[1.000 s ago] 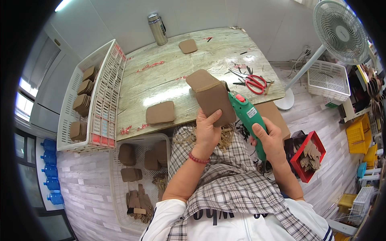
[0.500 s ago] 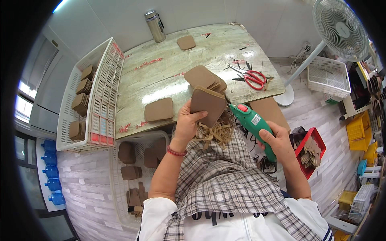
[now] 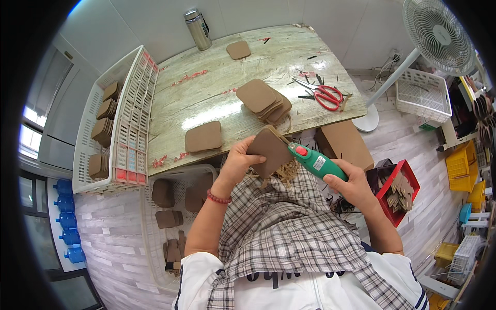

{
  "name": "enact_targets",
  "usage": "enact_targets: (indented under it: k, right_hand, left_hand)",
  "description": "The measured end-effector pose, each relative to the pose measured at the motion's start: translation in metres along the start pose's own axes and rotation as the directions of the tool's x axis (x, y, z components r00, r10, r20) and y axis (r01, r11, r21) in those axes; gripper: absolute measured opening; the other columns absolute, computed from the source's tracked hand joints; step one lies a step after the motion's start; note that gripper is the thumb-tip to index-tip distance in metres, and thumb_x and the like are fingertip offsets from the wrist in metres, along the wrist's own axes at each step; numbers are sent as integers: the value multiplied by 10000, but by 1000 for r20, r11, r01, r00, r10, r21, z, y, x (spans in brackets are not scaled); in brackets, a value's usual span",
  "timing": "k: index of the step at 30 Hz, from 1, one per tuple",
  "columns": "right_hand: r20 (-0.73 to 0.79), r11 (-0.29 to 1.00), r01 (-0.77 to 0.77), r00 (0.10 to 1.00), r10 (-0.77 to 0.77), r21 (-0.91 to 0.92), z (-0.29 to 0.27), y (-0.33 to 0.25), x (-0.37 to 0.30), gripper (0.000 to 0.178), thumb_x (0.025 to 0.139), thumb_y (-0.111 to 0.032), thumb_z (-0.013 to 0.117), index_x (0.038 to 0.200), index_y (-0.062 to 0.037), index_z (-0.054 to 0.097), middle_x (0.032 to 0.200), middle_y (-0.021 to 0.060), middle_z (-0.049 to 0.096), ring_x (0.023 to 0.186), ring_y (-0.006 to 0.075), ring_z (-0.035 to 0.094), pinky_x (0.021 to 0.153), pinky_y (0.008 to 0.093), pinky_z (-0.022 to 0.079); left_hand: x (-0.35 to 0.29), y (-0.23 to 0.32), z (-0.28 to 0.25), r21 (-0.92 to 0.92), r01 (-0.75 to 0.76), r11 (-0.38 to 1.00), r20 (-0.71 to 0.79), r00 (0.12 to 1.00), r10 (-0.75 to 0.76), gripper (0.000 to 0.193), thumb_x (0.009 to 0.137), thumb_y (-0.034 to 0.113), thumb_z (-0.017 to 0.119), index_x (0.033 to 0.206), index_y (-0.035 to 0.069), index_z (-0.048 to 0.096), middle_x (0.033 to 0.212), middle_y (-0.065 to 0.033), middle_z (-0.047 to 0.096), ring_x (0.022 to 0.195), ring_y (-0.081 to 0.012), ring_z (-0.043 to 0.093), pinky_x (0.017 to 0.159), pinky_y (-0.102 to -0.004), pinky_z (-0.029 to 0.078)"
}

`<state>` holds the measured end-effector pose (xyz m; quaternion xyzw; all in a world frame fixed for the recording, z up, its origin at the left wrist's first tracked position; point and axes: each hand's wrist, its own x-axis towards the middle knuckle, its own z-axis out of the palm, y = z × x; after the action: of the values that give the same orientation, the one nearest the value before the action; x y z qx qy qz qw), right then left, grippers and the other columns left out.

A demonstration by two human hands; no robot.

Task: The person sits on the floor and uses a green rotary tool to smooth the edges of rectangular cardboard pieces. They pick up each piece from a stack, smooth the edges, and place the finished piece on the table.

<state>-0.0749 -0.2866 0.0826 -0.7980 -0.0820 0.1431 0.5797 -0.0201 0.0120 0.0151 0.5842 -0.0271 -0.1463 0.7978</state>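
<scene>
My left hand [image 3: 241, 161] pinches a brown rounded-square pad [image 3: 268, 149], thumb flat on its face and fingers behind. The pad is tilted cornerwise above my lap, just off the table's front edge. In my right hand [image 3: 354, 185] is a pair of green electric scissors [image 3: 316, 163] with a red button. Their front end meets the pad's right edge; the blade itself is too small to make out. Cut brown strips [image 3: 283, 174] lie in my lap below the pad. A stack of similar pads [image 3: 256, 95] sits on the table just beyond.
On the worn table [image 3: 206, 98] lie loose pads [image 3: 203, 137], red-handled scissors [image 3: 328, 97] and dark scraps; a steel flask [image 3: 198, 30] stands behind. White crates [image 3: 132, 121] with pads are at left. A red box of offcuts [image 3: 398, 192] and a fan [image 3: 439, 35] stand at right.
Both hands have come lower, toward me, with the pad and the electric scissors. The pad has turned cornerwise, and the tool lies flatter, its front end at the pad's right edge.
</scene>
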Motion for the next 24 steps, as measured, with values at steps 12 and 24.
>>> enact_targets:
  k: [12,24]
  right_hand:
    - [88,960,-168,984,152,222,9,1,6,392,904,-286,654,1121,35,597,759,28,575,622,78,536,543,232,454]
    - [197,949,-212,966,167,235,9,3,8,370,897,-309,663,1054,24,620,728,23,563,604,76,526,529,229,435]
  left_hand:
    - [-11,3,-3,311,51,949,39,997,-66,322,759,-72,627,1057,32,558,959,-4,604,912,-84,561,792,-234,461]
    - [-23,15,-30,176,-15,984,-169,985,45,173,720,-13,757,848,34,650,787,-13,660,706,-77,601,651,-217,485]
